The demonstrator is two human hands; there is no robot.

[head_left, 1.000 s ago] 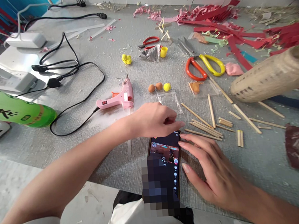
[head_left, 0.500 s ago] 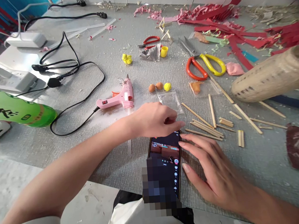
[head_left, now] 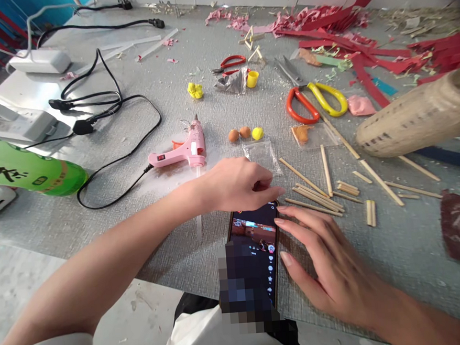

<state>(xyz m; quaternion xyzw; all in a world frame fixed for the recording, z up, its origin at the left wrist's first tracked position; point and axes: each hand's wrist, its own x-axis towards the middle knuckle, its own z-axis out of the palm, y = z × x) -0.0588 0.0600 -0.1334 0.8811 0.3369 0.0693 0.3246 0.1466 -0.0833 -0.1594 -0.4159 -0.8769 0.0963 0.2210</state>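
A phone (head_left: 254, 244) with a lit screen lies flat at the near edge of the grey table (head_left: 187, 238). My left hand (head_left: 236, 185) rests at the phone's top end, fingers curled under, and whether it holds anything is hidden. My right hand (head_left: 331, 265) lies flat beside the phone's right edge, fingers stretched out and touching its side. Several thin wooden sticks (head_left: 318, 198) lie just beyond my right fingertips. A small clear plastic bag (head_left: 261, 154) sits right behind my left hand.
A pink glue gun (head_left: 183, 150) with a black cord lies left of centre. Three small clay balls (head_left: 245, 134), orange and yellow scissors (head_left: 315, 101), red pliers (head_left: 230, 64), red paper scraps (head_left: 346, 33), a woven roll (head_left: 415, 117), a green bottle (head_left: 25, 171) and power strips (head_left: 17, 124) surround them.
Both hands stay where they were. Only the picture on the phone screen has changed.
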